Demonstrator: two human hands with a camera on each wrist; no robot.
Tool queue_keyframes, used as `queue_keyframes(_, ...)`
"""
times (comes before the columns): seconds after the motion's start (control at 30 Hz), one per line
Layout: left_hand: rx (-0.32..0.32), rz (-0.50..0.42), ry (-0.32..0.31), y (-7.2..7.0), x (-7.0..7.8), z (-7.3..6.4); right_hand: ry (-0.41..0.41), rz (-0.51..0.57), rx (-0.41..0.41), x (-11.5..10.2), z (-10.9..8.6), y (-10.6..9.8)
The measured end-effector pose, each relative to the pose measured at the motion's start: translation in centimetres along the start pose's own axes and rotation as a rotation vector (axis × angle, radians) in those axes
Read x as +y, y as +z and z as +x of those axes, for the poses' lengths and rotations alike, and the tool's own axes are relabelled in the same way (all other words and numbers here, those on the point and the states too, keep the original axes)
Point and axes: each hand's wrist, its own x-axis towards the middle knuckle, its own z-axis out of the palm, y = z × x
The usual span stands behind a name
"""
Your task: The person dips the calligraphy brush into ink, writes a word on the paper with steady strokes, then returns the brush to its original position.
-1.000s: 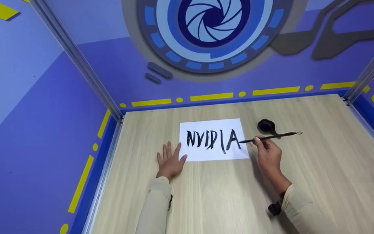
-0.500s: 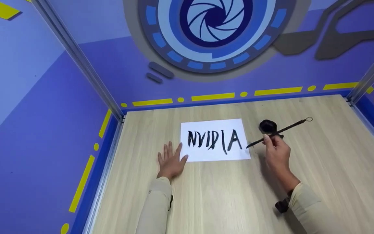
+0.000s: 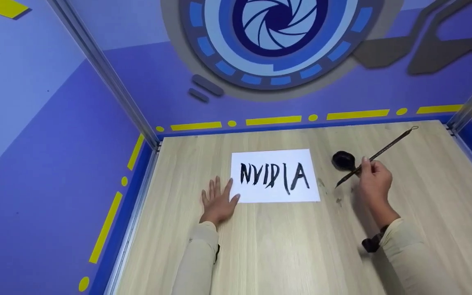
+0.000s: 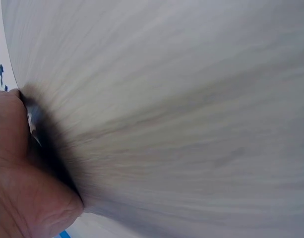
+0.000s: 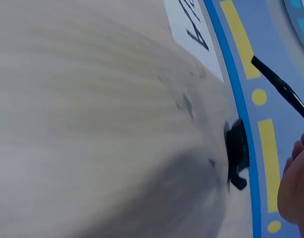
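Note:
A white sheet of paper (image 3: 260,196) lies on the table with "NVIDIA" brushed across it in black. My left hand (image 3: 219,205) rests spread at the paper's left edge, thumb and fingertips touching it; in the left wrist view only part of that hand (image 4: 28,183) shows. My right hand (image 3: 376,182) pinches a dark ink brush (image 3: 389,145) with a hanging loop at its top end. The brush tip points down and left, off the paper's right side. In the right wrist view the brush (image 5: 280,84) is held above the table. Behind the right hand sits a small black ink dish (image 3: 343,160) with a handle.
Dark ink smudges (image 3: 339,200) mark the wooden table (image 3: 285,246) right of the paper. Printed blue-purple panels (image 3: 146,73) enclose the table at the back and both sides. Metal posts (image 3: 109,78) stand at the back corners.
My right hand has moved right, carrying the brush away from the last letter and off the paper. The brush now slants more steeply. The left hand stays at the paper's left edge.

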Motion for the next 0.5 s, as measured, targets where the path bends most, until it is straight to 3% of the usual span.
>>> queue_keyframes(0.13,0.0,-0.01,-0.009,-0.2,0.2,-0.2,0.103,-0.012,-0.058,0.7,2.5,-0.6)
queue_keyframes(0.3,0.002,-0.007,-0.009,-0.4,0.3,-0.2,0.246,-0.041,-0.187,2.0,5.1,-1.0)
queue_keyframes(0.5,-0.008,0.006,-0.01,-0.3,0.5,-0.1,0.35,-0.081,-0.292,3.0,7.0,-1.1)
